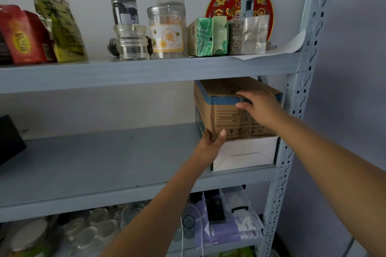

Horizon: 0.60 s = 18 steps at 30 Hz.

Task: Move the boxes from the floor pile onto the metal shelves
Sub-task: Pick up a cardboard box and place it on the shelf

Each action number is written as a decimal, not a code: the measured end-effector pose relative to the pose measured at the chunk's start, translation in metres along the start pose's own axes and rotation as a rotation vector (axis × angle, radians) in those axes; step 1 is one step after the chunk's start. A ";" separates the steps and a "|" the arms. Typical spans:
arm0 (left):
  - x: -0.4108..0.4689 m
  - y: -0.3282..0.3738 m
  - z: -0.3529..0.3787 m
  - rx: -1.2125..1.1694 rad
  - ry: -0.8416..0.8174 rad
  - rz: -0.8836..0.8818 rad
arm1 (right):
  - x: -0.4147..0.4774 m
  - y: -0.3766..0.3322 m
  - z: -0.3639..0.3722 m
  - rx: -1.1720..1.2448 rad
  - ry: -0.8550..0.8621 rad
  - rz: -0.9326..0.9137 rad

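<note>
Gripping the cardboard box (pixel 229 110) at its lower left corner, your left hand (pixel 211 142) steadies it atop the white box (pixel 246 153); your right hand (pixel 259 106) clasps its top front edge on the middle shelf (pixel 104 162).

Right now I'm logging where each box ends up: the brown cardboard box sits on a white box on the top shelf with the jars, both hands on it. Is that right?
Not quite. The head view shows the brown cardboard box on the white box on the middle shelf, one level below the jars. The left hand and right hand are both on it.
</note>
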State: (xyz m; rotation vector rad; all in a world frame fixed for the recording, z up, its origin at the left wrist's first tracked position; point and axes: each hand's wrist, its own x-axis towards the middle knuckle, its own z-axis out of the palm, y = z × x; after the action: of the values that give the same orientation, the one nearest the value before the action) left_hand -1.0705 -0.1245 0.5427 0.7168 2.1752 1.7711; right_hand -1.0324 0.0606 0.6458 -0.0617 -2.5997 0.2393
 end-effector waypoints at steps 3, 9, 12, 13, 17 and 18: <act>-0.005 0.010 -0.002 0.000 -0.026 -0.026 | -0.002 0.000 0.000 -0.007 0.007 0.017; -0.017 0.023 -0.004 0.003 -0.029 -0.042 | -0.009 -0.010 0.003 -0.008 0.034 0.044; -0.024 0.039 -0.002 -0.045 0.057 -0.084 | -0.031 -0.029 -0.006 0.181 0.194 0.049; -0.027 0.044 -0.001 -0.077 0.096 -0.079 | -0.041 -0.035 -0.009 0.257 0.257 0.050; -0.047 0.063 0.006 -0.080 0.260 0.017 | -0.082 -0.060 -0.018 0.687 0.261 0.162; -0.055 0.067 0.008 -0.074 0.269 0.034 | -0.089 -0.064 -0.022 0.792 0.250 0.202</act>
State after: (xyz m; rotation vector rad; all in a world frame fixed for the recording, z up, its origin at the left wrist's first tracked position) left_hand -1.0056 -0.1360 0.5990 0.5275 2.2588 2.0583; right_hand -0.9445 -0.0069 0.6311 -0.0644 -2.0835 1.2211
